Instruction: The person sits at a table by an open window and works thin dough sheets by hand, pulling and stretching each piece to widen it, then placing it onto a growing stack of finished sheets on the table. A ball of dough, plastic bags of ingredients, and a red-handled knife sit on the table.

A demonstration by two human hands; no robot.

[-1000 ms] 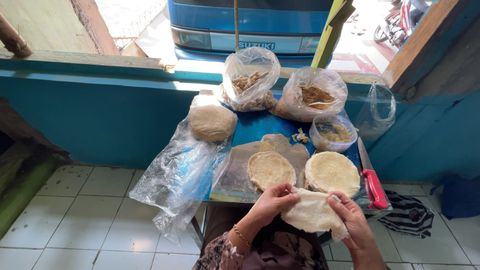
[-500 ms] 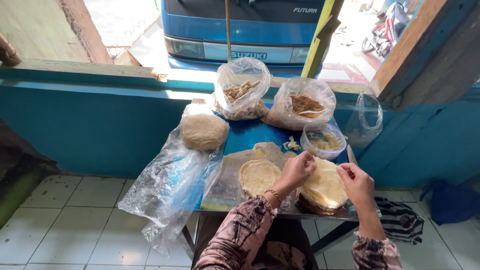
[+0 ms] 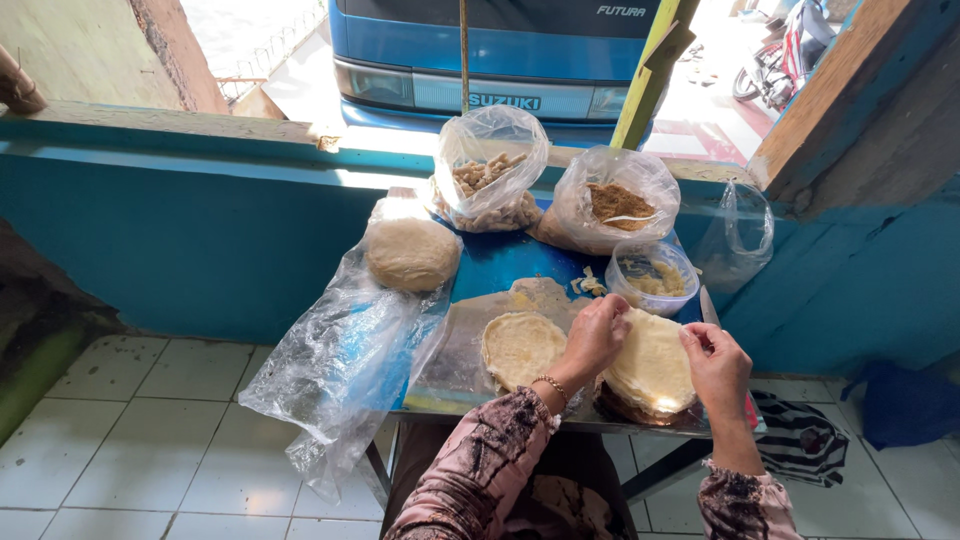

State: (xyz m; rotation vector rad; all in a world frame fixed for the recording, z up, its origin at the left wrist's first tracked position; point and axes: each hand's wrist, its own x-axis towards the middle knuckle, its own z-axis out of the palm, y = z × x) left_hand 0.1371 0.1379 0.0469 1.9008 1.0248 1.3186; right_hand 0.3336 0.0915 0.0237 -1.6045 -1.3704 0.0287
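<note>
Both hands meet over the stack of thin round wrappers at the near right corner of the blue desk: the left hand comes in from the stack's left edge with fingers curled down and pinching the top sheet's far-left rim, while the right hand sits at the right rim, fingertips drawn together on that same sheet. The stack lies directly under and between the two hands, round with no long axis, and both forearms reach forward from the near edge, wrists bent down. A single flat wrapper lies just beside the stack on its left, nearer the left hand, with a ball of dough in clear plastic at the far left corner and the bags of filling along the far edge.
</note>
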